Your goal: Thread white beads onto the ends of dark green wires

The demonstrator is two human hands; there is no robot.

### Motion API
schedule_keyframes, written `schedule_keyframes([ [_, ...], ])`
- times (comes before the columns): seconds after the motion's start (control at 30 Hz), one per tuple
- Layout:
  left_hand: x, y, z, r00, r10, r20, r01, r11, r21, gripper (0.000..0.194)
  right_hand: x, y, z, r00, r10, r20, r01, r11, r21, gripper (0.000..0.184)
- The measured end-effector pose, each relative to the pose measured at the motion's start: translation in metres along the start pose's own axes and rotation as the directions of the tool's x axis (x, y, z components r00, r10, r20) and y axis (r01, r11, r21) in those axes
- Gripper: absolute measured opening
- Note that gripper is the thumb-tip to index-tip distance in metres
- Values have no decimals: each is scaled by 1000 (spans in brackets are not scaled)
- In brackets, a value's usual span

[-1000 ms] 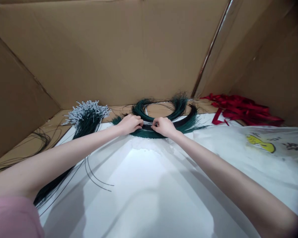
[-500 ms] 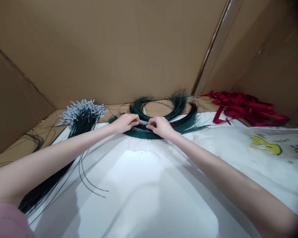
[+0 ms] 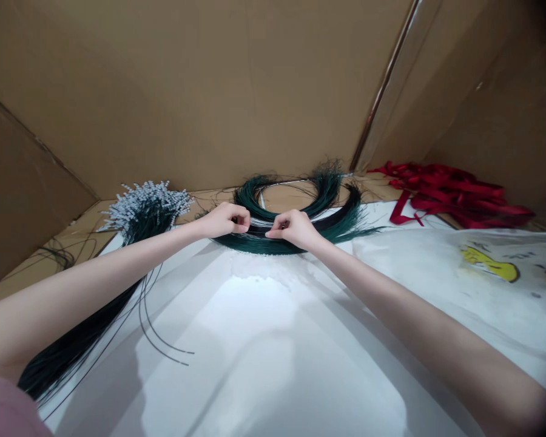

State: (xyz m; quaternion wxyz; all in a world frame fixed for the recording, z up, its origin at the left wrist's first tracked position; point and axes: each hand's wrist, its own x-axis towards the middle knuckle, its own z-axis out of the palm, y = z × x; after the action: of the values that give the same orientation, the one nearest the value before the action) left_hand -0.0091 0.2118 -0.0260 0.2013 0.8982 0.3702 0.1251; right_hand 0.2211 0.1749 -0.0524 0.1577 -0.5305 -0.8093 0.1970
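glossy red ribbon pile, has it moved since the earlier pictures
No, the glossy red ribbon pile lies in the same spot, just right of the brown cardboard seam.

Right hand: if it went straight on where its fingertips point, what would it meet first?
Probably the bare left hand, opposite the right hand; curved dark green strands lie along that line, though depth is unclear.

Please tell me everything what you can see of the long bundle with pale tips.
The long bundle is thin, wire-like strands, dark green to black, lying slantwise at the left, partly on the white surface. Pale, beaded-looking tips fan out at its far end. The left forearm crosses over; touching is unclear.
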Motion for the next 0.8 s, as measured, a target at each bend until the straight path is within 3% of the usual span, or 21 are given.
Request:
schedule_keyframes([
  [0.33,-1,0,-2,995,-49,91,51,998,-23,20,0,-1,2,999,-39,34,37,998,58,27],
  [0.6,-5,3,0,991,6,136,-9,1000,21,28,-1,3,11,995,-84,60,82,996,24,26],
  [0.8,-3,-1,5,985,52,167,-68,994,88,22,-1,4,11,993,-78,93,79,997,-14,27],
])
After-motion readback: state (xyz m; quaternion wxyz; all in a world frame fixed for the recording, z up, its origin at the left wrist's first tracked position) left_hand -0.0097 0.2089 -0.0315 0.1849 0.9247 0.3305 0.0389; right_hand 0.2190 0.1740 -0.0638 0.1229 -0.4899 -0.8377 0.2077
